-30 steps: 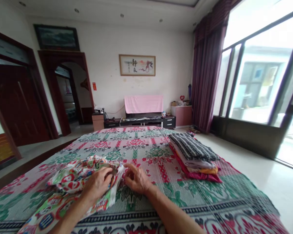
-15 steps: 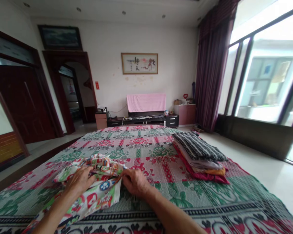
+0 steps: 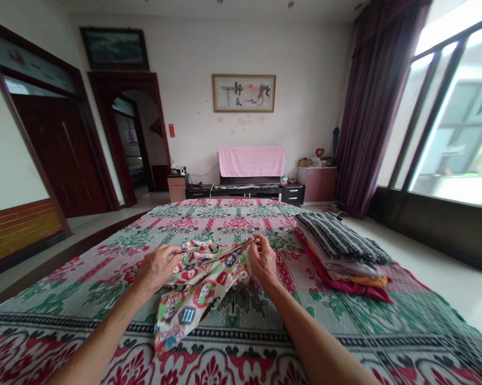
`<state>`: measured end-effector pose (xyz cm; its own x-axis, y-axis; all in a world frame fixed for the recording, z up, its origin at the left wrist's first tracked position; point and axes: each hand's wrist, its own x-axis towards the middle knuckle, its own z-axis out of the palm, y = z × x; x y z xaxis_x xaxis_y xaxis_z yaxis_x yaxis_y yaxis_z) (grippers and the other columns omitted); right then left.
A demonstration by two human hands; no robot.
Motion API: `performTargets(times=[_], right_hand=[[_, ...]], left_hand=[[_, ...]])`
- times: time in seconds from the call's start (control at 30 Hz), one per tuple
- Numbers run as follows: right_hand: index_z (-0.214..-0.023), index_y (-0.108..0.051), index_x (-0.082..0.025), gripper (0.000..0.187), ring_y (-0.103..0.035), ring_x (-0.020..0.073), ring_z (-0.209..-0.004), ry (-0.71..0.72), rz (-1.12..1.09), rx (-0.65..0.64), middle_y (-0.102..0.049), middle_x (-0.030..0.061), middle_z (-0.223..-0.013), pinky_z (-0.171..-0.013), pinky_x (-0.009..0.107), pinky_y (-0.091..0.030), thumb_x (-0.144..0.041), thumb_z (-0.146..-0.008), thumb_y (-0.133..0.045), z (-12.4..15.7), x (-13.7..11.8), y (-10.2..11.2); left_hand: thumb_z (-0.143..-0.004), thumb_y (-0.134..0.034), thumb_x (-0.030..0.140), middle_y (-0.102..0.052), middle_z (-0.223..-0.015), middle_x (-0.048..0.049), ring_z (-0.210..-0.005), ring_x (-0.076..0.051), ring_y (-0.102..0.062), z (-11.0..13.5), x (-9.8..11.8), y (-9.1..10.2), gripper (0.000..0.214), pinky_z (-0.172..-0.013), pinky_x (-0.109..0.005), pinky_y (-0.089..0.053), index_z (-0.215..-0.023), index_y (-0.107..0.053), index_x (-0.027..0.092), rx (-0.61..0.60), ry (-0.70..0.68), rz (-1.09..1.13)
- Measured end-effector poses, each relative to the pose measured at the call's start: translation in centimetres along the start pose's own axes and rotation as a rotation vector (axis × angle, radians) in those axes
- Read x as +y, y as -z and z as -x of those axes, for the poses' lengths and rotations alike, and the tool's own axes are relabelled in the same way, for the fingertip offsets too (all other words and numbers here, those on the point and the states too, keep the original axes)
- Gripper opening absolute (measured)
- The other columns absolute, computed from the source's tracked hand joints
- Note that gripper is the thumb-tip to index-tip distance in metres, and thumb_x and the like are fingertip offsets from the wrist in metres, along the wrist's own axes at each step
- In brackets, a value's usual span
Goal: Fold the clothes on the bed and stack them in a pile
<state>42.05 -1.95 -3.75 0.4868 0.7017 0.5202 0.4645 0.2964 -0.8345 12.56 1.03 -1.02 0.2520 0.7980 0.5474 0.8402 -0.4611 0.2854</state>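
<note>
A small printed cloth (image 3: 198,283) with cartoon badges in red, blue and green hangs between my two hands, lifted off the patterned bed cover (image 3: 241,326). My left hand (image 3: 157,266) pinches its left top edge. My right hand (image 3: 262,259) pinches the right top corner. The top edge is stretched between the hands and the lower part droops to a point near the cover's front border.
A stack of folded clothes (image 3: 341,254), striped one on top, lies on the bed's right side. Beyond the bed stand a low dark cabinet (image 3: 241,191) with a pink cloth (image 3: 251,161) draped above it, doors at left, and a curtain and large windows at right.
Both hands lifted the printed cloth off the bed and moved apart, spreading its top edge. The view shifted left and slightly down.
</note>
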Motion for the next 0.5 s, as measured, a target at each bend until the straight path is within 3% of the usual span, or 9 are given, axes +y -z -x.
performTargets(times=[0.1,0.2,0.33,0.43,0.5], right_hand=[[-0.108,-0.059,-0.015,0.039,-0.062,0.0185,-0.074,-0.060,0.007,0.019,-0.067,0.0083,-0.090,-0.066,0.028,-0.048,-0.038,-0.079,-0.047,-0.4,1.6,0.5],[-0.099,-0.062,-0.015,0.034,-0.062,0.0195,-0.080,-0.010,-0.008,-0.020,-0.067,0.0097,-0.093,-0.071,0.030,-0.049,-0.039,-0.079,-0.048,-0.3,1.9,0.7],[-0.090,-0.065,-0.018,0.024,-0.061,0.0183,-0.084,0.150,0.047,-0.251,-0.067,0.0062,-0.091,-0.078,0.029,-0.048,-0.034,-0.080,-0.049,0.6,1.0,0.4],[-0.097,-0.064,-0.019,0.025,-0.061,0.0182,-0.087,0.267,0.160,-0.446,-0.067,0.0052,-0.095,-0.080,0.029,-0.047,-0.024,-0.074,-0.053,1.2,0.9,0.0],[-0.102,-0.062,-0.019,0.032,-0.061,0.0187,-0.089,0.310,0.245,-0.482,-0.067,0.0060,-0.097,-0.081,0.029,-0.047,-0.017,-0.071,-0.053,1.4,1.2,-0.3]], left_hand=[[-0.079,-0.044,0.030,-0.068,-0.105,-0.0041,-0.094,-0.018,-0.063,0.4,-1.1,-0.1,0.028,-0.085,-0.026,-0.045,-0.092,-0.068,0.022,-0.087,0.062,-0.071],[-0.068,-0.048,0.014,-0.066,-0.116,-0.0042,-0.104,-0.019,-0.061,0.9,-2.5,-0.3,0.039,-0.089,-0.026,-0.045,-0.100,-0.068,0.023,-0.185,0.092,-0.100],[-0.060,-0.048,0.007,-0.065,-0.119,-0.0047,-0.110,-0.020,-0.059,1.5,-4.3,-1.2,0.050,-0.094,-0.026,-0.044,-0.102,-0.070,0.023,-0.307,0.071,-0.096],[-0.063,-0.043,0.008,-0.065,-0.119,-0.0052,-0.111,-0.019,-0.059,1.8,-5.4,-2.0,0.049,-0.098,-0.027,-0.043,-0.102,-0.070,0.021,-0.288,0.029,-0.080],[-0.068,-0.042,0.012,-0.066,-0.118,-0.0063,-0.108,-0.019,-0.060,1.9,-5.9,-2.3,0.044,-0.098,-0.028,-0.043,-0.101,-0.071,0.019,-0.244,0.016,-0.057]])
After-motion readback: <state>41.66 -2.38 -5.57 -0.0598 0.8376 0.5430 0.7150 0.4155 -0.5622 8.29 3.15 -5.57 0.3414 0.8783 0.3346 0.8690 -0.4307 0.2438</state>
